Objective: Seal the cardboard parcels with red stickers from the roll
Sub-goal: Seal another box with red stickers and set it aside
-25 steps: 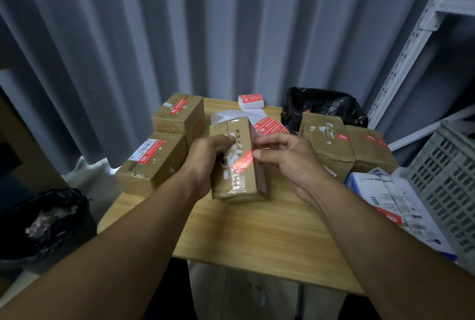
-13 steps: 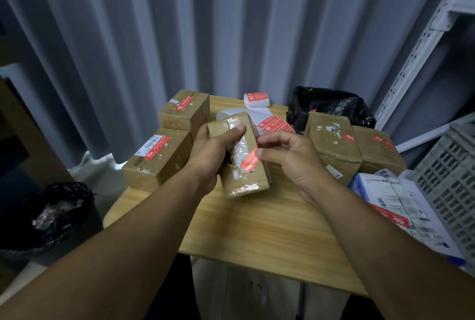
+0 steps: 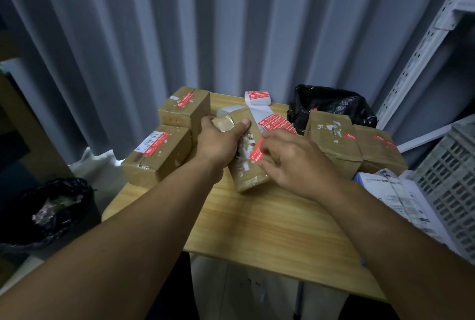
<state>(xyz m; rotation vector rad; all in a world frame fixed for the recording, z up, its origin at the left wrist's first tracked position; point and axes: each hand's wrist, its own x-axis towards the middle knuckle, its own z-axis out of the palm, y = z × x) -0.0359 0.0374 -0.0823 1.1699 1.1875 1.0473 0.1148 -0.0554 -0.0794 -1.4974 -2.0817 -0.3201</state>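
A taped cardboard parcel (image 3: 248, 177) lies on the wooden table (image 3: 270, 229), its far end raised. My left hand (image 3: 218, 141) grips that far end, thumb across the top. My right hand (image 3: 290, 160) rests its fingers on a red sticker (image 3: 257, 152) lying on the parcel's top face. The sticker roll (image 3: 258, 98) stands at the table's back edge, and its white backing strip with red stickers (image 3: 276, 124) trails toward me. Two stickered parcels (image 3: 159, 157) sit at the left, two more (image 3: 334, 139) at the right.
A black plastic bag (image 3: 331, 105) lies behind the right parcels. Printed papers (image 3: 401, 199) and a grey plastic crate (image 3: 452, 181) are at the right. A black bin bag (image 3: 48, 209) sits on the floor to the left. Grey curtain and metal shelving stand behind.
The parcel has been tipped lower toward the table. My right hand has moved from pinching the sticker's edge to laying its fingers over it on the parcel.
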